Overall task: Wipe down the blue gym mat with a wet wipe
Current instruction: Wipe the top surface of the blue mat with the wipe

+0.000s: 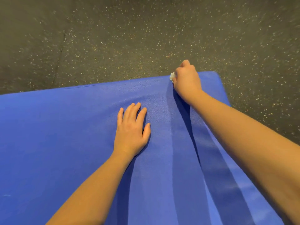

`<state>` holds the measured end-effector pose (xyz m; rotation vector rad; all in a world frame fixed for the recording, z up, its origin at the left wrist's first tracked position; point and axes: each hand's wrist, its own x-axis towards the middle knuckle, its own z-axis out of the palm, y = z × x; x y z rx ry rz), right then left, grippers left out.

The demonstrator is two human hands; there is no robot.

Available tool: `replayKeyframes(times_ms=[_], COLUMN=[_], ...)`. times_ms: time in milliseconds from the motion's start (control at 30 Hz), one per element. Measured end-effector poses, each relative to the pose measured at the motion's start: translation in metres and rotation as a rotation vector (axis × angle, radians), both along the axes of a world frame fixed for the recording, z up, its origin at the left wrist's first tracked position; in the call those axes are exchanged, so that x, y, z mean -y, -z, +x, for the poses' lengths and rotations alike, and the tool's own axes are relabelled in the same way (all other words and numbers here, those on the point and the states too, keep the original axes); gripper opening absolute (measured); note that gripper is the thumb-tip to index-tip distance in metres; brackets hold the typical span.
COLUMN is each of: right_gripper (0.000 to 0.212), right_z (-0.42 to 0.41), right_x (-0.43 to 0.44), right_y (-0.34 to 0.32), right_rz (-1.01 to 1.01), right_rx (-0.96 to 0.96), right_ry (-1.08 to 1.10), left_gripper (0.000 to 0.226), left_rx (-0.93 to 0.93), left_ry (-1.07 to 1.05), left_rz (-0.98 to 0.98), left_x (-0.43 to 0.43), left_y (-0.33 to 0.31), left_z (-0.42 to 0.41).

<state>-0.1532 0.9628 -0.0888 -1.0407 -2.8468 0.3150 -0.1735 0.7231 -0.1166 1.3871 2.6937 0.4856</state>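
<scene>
Because the wipe (172, 76) is limp, the right hand (186, 78) bunches it in a clenched grasp at the mat (65, 135) edge. The left hand (132, 129) lies flat (fingers released), pinning the soft, probably slick vinyl.

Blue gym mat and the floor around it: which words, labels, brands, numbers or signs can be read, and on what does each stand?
None. The blue gym mat is plain, the speckled floor carries no marking, and the visible bit of wet wipe in the right hand shows no print.
</scene>
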Motion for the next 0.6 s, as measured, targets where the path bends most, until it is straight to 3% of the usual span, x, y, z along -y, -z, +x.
replayKeyframes(times_ms=[167,200,333,367,500,533,600], right_gripper=[0.012,0.012,0.018,0.019,0.016,0.017,0.021], right_z=[0.011,0.014,0.027,0.028,0.048,0.051,0.053], right_x=[0.027,0.016,-0.027,-0.02,-0.001,-0.013,-0.044], right_y=[0.0,-0.003,0.0,0.001,0.005,0.004,0.003], right_rz=[-0.113,-0.089,-0.014,-0.002,-0.069,-0.042,-0.001], right_rx=[-0.008,0.004,-0.019,-0.038,-0.064,-0.058,-0.067], right_ry=[-0.501,-0.445,0.135,0.117,-0.289,-0.261,-0.005], left_gripper=[0.05,0.05,0.05,0.051,0.066,0.069,0.069], left_rx=[-0.022,-0.023,-0.07,-0.048,0.027,0.001,-0.048], left_ry=[-0.001,0.001,-0.024,-0.082,-0.34,-0.348,-0.344], left_rz=[0.02,0.027,0.044,0.038,-0.082,-0.104,-0.115], left_x=[-0.002,-0.002,-0.002,-0.008,-0.048,-0.052,-0.053], left_y=[0.002,0.002,0.003,0.002,0.0,0.003,0.01], left_z=[0.001,0.002,0.002,0.006,0.04,0.045,0.047])
